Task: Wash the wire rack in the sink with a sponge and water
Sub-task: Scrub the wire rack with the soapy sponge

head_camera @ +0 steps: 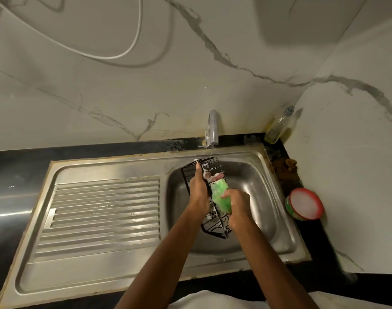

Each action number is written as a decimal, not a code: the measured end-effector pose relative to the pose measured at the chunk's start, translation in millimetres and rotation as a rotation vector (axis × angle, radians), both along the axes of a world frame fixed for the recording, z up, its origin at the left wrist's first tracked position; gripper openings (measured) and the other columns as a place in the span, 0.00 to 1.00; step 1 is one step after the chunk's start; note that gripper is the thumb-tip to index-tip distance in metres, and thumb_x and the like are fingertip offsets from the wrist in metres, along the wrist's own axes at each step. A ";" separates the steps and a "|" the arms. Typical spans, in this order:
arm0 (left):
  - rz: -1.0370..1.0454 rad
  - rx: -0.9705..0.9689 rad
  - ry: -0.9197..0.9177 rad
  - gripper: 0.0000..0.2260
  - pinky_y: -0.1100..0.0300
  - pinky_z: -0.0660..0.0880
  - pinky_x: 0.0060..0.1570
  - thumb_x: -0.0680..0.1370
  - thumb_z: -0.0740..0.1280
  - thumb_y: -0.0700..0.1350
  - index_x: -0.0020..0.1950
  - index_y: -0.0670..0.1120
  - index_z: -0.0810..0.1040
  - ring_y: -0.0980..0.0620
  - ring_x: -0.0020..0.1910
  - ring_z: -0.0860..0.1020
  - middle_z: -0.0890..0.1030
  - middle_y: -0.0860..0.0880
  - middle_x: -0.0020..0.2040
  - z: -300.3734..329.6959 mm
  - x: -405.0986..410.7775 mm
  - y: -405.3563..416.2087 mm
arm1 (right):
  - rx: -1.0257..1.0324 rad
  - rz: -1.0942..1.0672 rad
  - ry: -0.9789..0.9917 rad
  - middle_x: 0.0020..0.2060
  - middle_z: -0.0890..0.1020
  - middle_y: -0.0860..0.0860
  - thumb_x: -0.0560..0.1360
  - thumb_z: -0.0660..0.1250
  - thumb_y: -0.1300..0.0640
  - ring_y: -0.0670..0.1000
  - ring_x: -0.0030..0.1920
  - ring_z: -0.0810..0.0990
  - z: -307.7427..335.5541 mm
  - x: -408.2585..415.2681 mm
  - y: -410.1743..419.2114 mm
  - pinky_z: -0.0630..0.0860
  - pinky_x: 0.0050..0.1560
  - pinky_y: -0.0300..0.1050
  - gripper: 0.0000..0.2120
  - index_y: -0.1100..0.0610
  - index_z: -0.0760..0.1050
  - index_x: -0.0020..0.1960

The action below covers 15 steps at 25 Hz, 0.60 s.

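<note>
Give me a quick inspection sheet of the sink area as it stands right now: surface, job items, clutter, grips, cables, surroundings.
Surface: steel sink with ribbed drainboard to its left, set in a dark counter.
Job's things: black wire rack held tilted over the basin, suds on it; green sponge against it; tap running a thin stream onto the rack's top.
Clutter: clear bottle in the back corner; red-rimmed tub right of the sink; brown grime on the counter edge.
Grips: left hand holds the rack; right hand holds the sponge.
Cables: white cable looping on the wall.
Surroundings: marble-pattern wall panels.
</note>
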State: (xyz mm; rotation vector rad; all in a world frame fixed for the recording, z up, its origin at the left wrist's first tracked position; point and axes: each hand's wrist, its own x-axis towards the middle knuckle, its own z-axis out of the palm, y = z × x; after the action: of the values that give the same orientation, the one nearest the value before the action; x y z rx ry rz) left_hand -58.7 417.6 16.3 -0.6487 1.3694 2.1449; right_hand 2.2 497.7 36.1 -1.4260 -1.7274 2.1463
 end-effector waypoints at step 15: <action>0.119 -0.363 0.359 0.30 0.38 0.81 0.39 0.76 0.66 0.71 0.32 0.45 0.82 0.40 0.29 0.80 0.81 0.39 0.30 -20.2 10.7 -15.3 | 1.052 0.564 0.550 0.59 0.84 0.52 0.74 0.62 0.74 0.45 0.58 0.82 24.7 -32.3 26.7 0.79 0.56 0.35 0.23 0.58 0.81 0.63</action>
State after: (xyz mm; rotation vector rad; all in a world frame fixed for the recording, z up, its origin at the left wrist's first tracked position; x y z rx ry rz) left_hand -48.1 402.2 -3.9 -0.5003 1.9879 2.1989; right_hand -30.1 524.4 60.8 -0.0876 -2.4984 1.1116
